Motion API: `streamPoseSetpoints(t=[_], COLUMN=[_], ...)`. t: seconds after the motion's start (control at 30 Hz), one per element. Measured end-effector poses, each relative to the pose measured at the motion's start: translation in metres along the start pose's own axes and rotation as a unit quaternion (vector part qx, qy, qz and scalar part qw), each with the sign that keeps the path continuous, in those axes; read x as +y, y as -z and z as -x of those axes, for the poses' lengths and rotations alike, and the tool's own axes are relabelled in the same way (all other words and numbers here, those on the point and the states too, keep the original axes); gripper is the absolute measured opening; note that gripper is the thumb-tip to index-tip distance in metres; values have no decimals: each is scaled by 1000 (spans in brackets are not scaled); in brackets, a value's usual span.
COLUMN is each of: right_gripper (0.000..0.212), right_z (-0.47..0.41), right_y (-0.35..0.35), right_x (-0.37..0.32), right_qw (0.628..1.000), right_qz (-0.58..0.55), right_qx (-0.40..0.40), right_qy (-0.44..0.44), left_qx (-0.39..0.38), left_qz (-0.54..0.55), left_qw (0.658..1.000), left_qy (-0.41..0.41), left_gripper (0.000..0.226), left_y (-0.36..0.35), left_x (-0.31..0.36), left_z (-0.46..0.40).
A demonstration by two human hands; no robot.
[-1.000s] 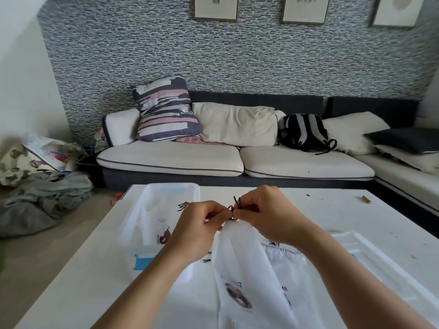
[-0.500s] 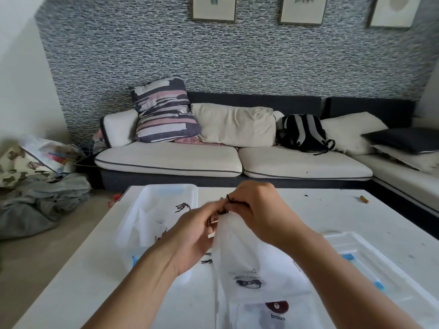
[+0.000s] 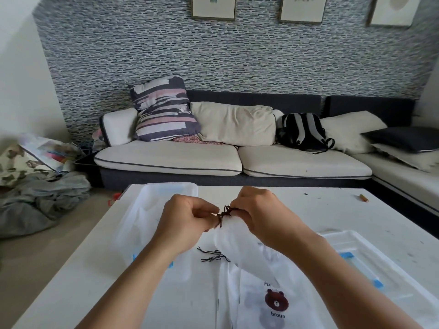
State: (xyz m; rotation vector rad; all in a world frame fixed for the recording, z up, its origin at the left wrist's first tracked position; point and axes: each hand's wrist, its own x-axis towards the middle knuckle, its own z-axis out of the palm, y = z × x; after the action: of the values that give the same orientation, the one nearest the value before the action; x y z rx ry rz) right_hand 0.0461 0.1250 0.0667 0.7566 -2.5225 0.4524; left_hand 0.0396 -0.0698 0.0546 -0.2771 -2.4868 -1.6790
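Progress looks about midway on this pouch: its mouth is gathered shut, but the knot seems loose and not yet pulled tight, and more pouches lie waiting. At ten o'clock from the hands a clear plastic tub (image 3: 142, 222) sits on the white table (image 3: 308, 200), glossy, thin-walled and round-cornered, with blue tape on its near side. The left hand (image 3: 187, 222) comes next, fingers curled in, thumb and forefinger pinching one end of the dark cord (image 3: 223, 213). That cord, a thin brown twisted string with frayed tips, sits raised above the middle of the table between the two hands, bunched into a small tangle at the neck of the white pouch (image 3: 240, 243). The pouch hangs from it toward five o'clock, soft, matte and slightly see-through, like non-woven fabric. At six o'clock under the knot, loose cord pieces (image 3: 213, 255) lie limp on the tabletop. The right hand (image 3: 259, 214) has its fingers curled tight around the pouch's gathered neck and the cord's other end. At five o'clock flat pouches (image 3: 276, 302) lie stacked, the top one printed with a brown bear. At three o'clock rests a shallow clear lid (image 3: 370, 257), rigid and shiny.
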Motion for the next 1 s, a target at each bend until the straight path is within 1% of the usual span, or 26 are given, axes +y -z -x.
streamPoseSetpoints(t=[0.07,0.13,0.23,0.27,0.3,0.37,0.4,0.43,0.5,0.53,0.63,0.73,0.8,0.83,0.87,0.9,0.93,0.97,1.0], right_gripper=[17,18,17,15,14,9,6,11,24,26,22,16,14,15,19,25,33,41,47], right_z=[-1,-2,-4,-4,-4,-4,-3,-2,-1,0,3,3,-1,-2,-3,-3,-4,-2,-2], right_y=[1,4,7,8,9,9,9,9,9,9,8,4,1,1,2,2,0,-3,-9], right_x=[-3,-4,-5,-6,-6,-6,-4,-1,6,8,11,9,9,9,11,11,10,8,5], right_qw=[1000,999,991,984,975,952,939,929,923,926,938,941,945,946,944,936,927,919,922], right_qz=[-27,-49,-111,-151,-191,-268,-301,-320,-317,-303,-262,-250,-234,-232,-242,-269,-298,-314,-300], right_qx=[-7,-10,-17,-24,-28,-24,-20,-15,-8,-4,-7,0,-10,-22,-37,-58,-87,-122,-156], right_qy=[-1,-15,-66,-90,-111,-148,-167,-186,-216,-224,-225,-227,-229,-227,-222,-218,-211,-203,-190], left_qx=[4,22,102,130,147,156,158,162,167,166,155,156,149,136,114,82,50,23,2], left_qz=[-59,-111,-166,-162,-136,-84,-85,-108,-174,-204,-255,-289,-302,-280,-210,-100,20,119,170], left_qw=[998,990,972,969,972,981,981,977,962,954,942,933,933,944,968,991,997,986,976], left_qy=[-34,-78,-134,-137,-121,-74,-71,-87,-131,-143,-155,-145,-128,-114,-75,-16,56,112,138], left_gripper=[18,13,7,8,10,12,12,12,12,11,11,11,10,10,11,12,13,14,15], left_y=[2,0,-5,-6,-6,-6,-6,-5,-2,1,6,8,10,9,10,11,13,13,13], left_x=[0,1,-1,-2,-3,-6,-8,-11,-17,-20,-26,-29,-31,-32,-32,-30,-29,-27,-25], left_z=[1,4,6,6,5,3,3,2,1,1,-2,-3,-4,-4,-5,-5,-4,-1,1])
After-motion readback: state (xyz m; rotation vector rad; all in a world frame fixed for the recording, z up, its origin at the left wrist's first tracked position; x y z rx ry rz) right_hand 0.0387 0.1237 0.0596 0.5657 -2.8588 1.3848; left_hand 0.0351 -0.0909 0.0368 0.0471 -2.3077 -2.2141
